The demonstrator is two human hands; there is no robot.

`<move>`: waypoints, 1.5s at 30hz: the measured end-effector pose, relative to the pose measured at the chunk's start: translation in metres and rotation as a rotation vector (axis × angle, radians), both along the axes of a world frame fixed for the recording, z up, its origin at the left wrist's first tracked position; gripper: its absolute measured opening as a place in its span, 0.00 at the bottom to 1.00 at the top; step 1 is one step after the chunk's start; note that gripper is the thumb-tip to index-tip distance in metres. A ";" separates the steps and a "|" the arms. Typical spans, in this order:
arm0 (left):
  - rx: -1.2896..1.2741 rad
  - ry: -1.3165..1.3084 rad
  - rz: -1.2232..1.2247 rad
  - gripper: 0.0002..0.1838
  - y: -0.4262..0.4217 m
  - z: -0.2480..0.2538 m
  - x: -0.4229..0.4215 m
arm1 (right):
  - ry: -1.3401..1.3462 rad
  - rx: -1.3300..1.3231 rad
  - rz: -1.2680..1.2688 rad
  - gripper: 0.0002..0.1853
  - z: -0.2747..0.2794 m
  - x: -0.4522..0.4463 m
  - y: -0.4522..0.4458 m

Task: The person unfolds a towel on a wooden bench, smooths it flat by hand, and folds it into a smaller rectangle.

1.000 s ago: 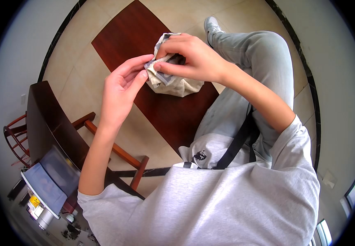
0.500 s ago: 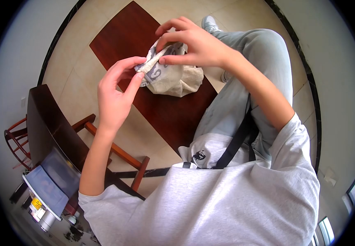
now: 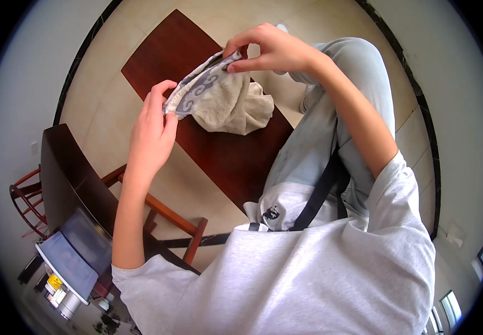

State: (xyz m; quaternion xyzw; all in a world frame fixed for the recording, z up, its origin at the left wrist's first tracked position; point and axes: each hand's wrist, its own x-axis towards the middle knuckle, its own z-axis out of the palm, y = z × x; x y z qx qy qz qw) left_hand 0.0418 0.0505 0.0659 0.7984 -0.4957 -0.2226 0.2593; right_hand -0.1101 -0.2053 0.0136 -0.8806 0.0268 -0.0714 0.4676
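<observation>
A beige towel [image 3: 227, 106] with a grey swirl-patterned border hangs between my two hands, its lower part bunched on the dark red wooden bench [image 3: 208, 153]. At one end of the border, my left hand [image 3: 155, 125] pinches the edge between thumb and fingers. The other end of that edge is gripped by my right hand [image 3: 272, 53], thumb below and fingers above. Between the hands the border is stretched out, and the far side of the towel is partly hidden behind it.
My leg in light jeans [image 3: 358, 84] lies along the right of the bench. To the left stand a dark wooden table [image 3: 68, 162] with a bluish plastic bin [image 3: 68, 262] near it, and a wooden chair [image 3: 26, 201]. Tiled floor [image 3: 107, 84] surrounds the bench.
My hands have moved apart, the left one outward to the left and the right one slightly up and right. The towel's border, earlier bunched between them, is now spread out.
</observation>
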 end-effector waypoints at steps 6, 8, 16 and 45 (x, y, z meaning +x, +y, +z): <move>0.189 0.036 0.031 0.25 0.001 -0.001 -0.003 | -0.027 0.128 -0.035 0.13 0.009 -0.003 0.007; 0.211 -0.040 -0.016 0.26 0.002 -0.005 0.004 | -0.036 0.147 0.009 0.13 0.006 -0.004 0.006; 0.018 -0.079 -0.171 0.27 -0.003 0.001 -0.017 | 0.011 0.239 0.196 0.13 0.020 -0.005 0.050; 0.287 -0.093 -0.717 0.18 0.024 -0.013 -0.025 | -0.356 -0.190 -0.379 0.10 0.131 0.082 0.000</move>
